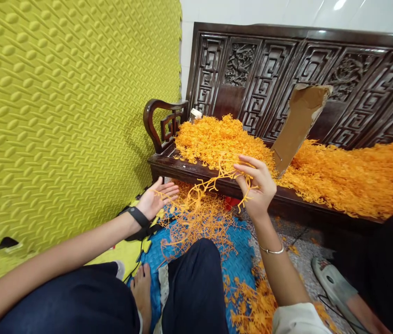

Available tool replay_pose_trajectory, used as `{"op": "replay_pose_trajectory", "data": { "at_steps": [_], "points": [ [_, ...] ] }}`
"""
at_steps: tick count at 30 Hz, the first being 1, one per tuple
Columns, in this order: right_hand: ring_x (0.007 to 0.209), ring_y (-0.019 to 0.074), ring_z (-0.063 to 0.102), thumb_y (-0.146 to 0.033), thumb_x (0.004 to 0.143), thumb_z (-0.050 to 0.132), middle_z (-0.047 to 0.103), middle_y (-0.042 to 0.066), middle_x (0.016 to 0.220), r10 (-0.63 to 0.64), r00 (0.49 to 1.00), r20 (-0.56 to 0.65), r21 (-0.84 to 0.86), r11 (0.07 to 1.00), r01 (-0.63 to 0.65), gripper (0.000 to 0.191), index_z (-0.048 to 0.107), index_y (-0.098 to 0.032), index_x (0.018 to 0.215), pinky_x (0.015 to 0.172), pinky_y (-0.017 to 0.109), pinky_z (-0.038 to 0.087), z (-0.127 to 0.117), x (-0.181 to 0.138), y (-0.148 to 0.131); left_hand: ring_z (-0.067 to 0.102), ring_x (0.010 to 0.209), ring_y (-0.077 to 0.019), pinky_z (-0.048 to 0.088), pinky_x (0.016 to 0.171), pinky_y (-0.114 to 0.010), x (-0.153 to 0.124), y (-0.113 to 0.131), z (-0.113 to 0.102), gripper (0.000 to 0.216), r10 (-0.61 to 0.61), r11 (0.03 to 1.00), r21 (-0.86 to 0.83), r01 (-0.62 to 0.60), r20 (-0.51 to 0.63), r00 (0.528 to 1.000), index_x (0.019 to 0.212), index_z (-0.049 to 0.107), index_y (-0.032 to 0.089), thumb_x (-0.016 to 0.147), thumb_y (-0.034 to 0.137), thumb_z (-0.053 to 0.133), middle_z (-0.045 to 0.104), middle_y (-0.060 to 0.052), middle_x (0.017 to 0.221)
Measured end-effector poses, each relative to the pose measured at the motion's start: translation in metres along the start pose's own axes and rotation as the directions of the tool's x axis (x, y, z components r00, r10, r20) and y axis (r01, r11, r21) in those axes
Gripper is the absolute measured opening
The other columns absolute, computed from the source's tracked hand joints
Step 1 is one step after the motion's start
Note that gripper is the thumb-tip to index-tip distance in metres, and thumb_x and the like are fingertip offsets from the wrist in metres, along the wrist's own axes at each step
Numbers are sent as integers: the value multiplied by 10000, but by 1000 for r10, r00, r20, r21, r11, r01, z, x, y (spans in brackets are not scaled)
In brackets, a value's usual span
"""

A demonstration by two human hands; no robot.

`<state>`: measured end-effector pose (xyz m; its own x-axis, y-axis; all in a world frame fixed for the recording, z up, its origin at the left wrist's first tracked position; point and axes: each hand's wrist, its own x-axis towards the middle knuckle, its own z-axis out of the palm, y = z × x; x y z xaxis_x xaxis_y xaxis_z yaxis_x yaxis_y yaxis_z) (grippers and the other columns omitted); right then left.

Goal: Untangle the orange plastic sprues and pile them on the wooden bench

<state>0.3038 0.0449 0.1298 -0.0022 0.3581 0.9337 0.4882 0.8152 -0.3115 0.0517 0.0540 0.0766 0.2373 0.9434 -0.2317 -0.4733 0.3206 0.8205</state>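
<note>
My right hand (259, 188) pinches a thin orange branched plastic strand (201, 188) between thumb and fingers, in front of the bench edge. The strand stretches leftward through the air toward my left hand (157, 198). That hand is open, palm up with fingers spread, and a tip of the strand seems to lie over its palm; whether it touches I cannot tell. Below both hands a loose tangle of orange branched strands (203, 227) covers part of the blue mat (240, 236). Behind them, a heap of small orange branched pieces (224, 139) rests on the bench.
The dark carved wooden bench (178, 168) runs along the wall. An upright cardboard piece (295, 123) divides its heap from a second orange heap (356, 174). A yellow foam mat (78, 116) stands at left. At right is another person's sandalled foot (335, 283). More orange pieces (255, 301) lie on the floor.
</note>
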Motion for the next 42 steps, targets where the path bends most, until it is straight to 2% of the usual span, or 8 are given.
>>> {"op": "replay_pose_trajectory", "data": {
  "at_steps": [4,10,16,22,26,33,37,42],
  "points": [
    [1020,194,564,-112,781,590,583,-10,1133,-46,991,125,59,997,39,344,628,-350,1027,854,415,504,2,-13,-11,570,1032,-236,396,936,-329,1,7,3,700,-27,998,-46,38,215,976,956,631,63,818,655,284,632,-192,1057],
    [1114,212,521,-120,798,565,536,1,1227,-107,939,327,212,977,37,397,583,-362,1113,890,444,492,12,-43,-21,504,1117,-253,259,1017,-370,-21,11,25,797,-103,968,237,-80,671,735,1168,544,96,700,729,424,583,-167,1168],
    [1223,221,433,-113,800,568,495,44,1295,-290,826,483,262,948,180,445,526,-298,1203,970,465,438,19,-69,-25,609,795,-115,435,781,-261,-34,-4,40,459,-135,957,289,-29,529,838,1094,557,229,674,149,725,656,-11,935],
    [1275,245,356,-263,763,646,420,58,1357,-338,741,580,166,940,299,557,440,-290,1279,1016,485,382,7,-75,-22,621,804,-134,482,695,-231,-32,-11,39,472,-137,971,240,-3,564,814,1164,532,228,729,94,658,638,-51,1017],
    [1303,278,296,-280,722,688,293,71,1430,-309,774,553,164,951,262,770,276,-296,1373,1022,492,363,3,-78,-23,642,773,-160,526,653,-273,-29,-11,33,467,-127,977,211,9,551,825,1263,429,299,830,182,560,616,-68,1071],
    [1242,221,398,-112,830,503,323,56,1399,135,884,447,249,931,-268,693,162,-365,1378,1014,482,362,8,-84,-23,619,891,-222,537,625,-302,-30,-9,30,529,-118,969,245,-35,583,804,1317,319,280,844,164,526,590,-130,1121],
    [1009,180,581,-260,854,504,584,64,1110,441,693,571,359,624,-694,345,479,-255,1197,879,358,494,18,-83,-26,620,866,-210,525,604,-286,-34,-11,32,565,-147,961,275,-24,583,799,1321,293,276,828,165,546,583,-108,1076],
    [952,171,587,-283,761,636,610,30,1036,449,593,668,418,432,-799,300,613,-257,1059,804,299,508,28,-77,-31,621,863,-192,506,664,-300,-38,-11,35,544,-180,945,325,-31,598,781,1296,318,266,817,190,565,590,-76,1027]
  ]
}}
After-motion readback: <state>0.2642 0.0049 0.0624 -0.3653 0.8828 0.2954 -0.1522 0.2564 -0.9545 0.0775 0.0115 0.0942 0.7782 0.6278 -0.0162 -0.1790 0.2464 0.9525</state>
